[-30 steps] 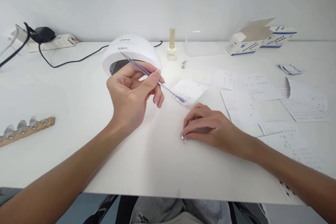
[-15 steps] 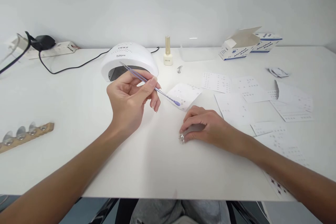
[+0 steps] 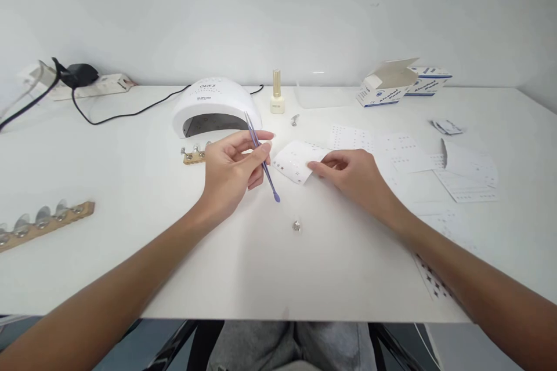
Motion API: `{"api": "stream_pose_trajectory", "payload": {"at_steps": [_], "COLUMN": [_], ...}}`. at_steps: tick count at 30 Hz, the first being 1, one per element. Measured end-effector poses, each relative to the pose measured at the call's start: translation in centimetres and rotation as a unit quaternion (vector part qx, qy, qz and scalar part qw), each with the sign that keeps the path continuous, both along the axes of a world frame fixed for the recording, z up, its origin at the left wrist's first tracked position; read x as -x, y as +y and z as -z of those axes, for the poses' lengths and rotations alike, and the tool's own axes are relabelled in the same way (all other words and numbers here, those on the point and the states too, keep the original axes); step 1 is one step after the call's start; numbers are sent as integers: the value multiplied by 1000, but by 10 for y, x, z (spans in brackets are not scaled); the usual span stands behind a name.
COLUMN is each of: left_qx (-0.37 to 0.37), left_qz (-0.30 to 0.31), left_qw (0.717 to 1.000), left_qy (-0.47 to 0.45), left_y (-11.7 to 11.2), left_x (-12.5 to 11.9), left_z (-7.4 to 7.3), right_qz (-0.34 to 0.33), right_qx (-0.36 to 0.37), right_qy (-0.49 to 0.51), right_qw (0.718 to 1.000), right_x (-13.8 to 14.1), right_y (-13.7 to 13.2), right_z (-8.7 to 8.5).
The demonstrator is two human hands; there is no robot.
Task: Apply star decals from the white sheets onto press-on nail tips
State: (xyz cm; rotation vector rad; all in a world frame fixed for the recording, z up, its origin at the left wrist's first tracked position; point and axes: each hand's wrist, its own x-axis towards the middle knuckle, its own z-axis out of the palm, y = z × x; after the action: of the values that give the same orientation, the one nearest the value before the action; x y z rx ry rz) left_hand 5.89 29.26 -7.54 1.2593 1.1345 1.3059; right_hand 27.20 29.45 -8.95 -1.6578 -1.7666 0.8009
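Note:
Purple tweezers (image 3: pixel 264 167) rest in the closed fingers of my left hand (image 3: pixel 237 165), their fine tips pointing up and away and the flat purple end down toward the table. My right hand (image 3: pixel 350 168) pinches the right edge of a white sticker sheet (image 3: pixel 296 162) with small stars on it, curling it a little. Between my forearms a small clear nail tip with a star pattern (image 3: pixel 296 225) lies on the table, touched by neither hand. Past the sheet, a second small clear nail tip (image 3: pixel 295 120) stands near a cream nail polish bottle (image 3: pixel 277 95).
A white nail lamp (image 3: pixel 215 98) stands behind my left hand, a wooden strip with nail tips (image 3: pixel 194 156) before it. Another such strip (image 3: pixel 47 225) lies left. More sticker sheets (image 3: pixel 467 185) spread right, below alcohol pad boxes (image 3: pixel 383 90). A power strip (image 3: pixel 115 83) lies back left.
My right hand has let go of the star-patterned nail tip and moved up to grasp the sticker sheet. The tweezers in my left hand have turned more upright.

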Motion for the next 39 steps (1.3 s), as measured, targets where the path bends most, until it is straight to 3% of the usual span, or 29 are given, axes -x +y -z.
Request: {"api": "stream_pose_trajectory", "payload": {"at_steps": [5,11,16,20,24,32,36,39], "left_qx": [22,5,21,13,4,42,41,34], "left_qz": [14,80,115,54,0,53,67,65], "left_qw": [999,973,944,950,960,971,972,969], "left_qy": [45,218,309,307,280,231,222,236], "left_y": [-2,-1,-5,-5,0,-2,-4,-5], "left_x": [-3,-2,-7,-7,-5,-8,-11,-11], "left_z": [2,6,12,16,19,19,20,18], "right_qz": [-19,11,38,-25,-27,-47,-31,-26], "right_qx": [20,93,117,121,126,132,161,138], "right_qy": [96,277,288,310,327,308,251,259], "right_qw": [995,956,950,943,936,941,954,956], "right_x": [-1,-11,-9,-10,-11,-5,-3,-3], "right_y": [3,3,1,-1,-3,-8,-10,-10], "right_z": [2,4,3,3,2,-3,-2,1]}}
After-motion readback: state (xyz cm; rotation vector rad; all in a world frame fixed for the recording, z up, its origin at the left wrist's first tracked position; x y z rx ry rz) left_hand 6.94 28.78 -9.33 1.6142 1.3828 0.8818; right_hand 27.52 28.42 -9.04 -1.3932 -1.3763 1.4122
